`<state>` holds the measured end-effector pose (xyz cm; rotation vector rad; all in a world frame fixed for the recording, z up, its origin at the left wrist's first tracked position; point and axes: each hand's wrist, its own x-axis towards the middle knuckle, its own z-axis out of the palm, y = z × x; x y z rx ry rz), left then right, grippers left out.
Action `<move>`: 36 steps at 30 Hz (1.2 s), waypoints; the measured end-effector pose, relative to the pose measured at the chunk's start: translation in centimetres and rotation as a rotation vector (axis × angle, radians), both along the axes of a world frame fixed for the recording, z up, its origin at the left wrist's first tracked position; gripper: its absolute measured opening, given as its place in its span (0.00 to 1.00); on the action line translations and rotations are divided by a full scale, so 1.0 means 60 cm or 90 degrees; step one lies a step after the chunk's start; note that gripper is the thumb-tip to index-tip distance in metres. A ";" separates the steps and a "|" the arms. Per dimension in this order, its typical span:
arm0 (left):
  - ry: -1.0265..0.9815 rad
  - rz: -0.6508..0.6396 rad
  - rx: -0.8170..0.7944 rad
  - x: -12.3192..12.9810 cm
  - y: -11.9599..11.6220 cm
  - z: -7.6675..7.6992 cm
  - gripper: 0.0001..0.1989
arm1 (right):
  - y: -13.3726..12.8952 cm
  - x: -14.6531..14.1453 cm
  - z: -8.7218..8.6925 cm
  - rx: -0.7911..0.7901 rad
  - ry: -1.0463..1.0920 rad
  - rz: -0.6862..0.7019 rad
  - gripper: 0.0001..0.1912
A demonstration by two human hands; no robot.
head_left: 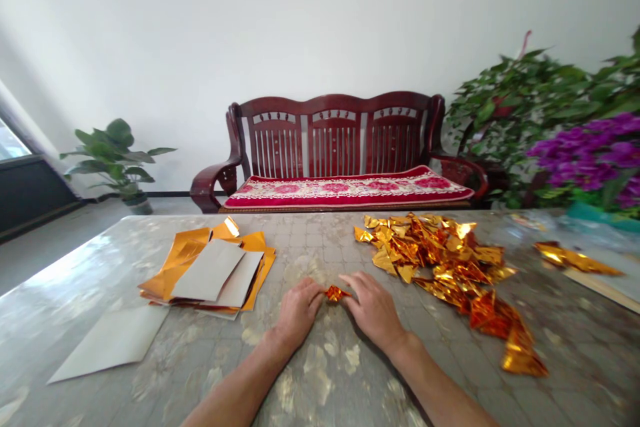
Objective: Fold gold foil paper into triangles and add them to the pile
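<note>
Gold foil piece, small and folded, gripped between my left hand and right hand, both closed on it just above the mottled tabletop, heap of gold foil triangles right, stack of foil sheets left

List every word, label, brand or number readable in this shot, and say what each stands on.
None can be read: the gold foil pile, the pale paper sheets, the red bench cushion and the table show no letters, numbers or logos, only shine and patterns.
</note>
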<state>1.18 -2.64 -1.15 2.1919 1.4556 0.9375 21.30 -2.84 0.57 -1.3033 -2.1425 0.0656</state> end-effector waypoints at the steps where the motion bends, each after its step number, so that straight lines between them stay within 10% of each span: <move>1: 0.002 0.004 0.000 0.001 0.000 0.001 0.11 | 0.000 0.001 0.000 0.021 0.011 0.015 0.15; 18: 0.047 -0.174 0.140 -0.022 0.003 0.016 0.12 | 0.008 0.014 -0.008 0.033 0.055 0.115 0.10; 36: -0.073 -0.099 0.014 -0.022 0.014 -0.003 0.09 | 0.016 0.028 -0.002 0.114 -0.060 0.140 0.11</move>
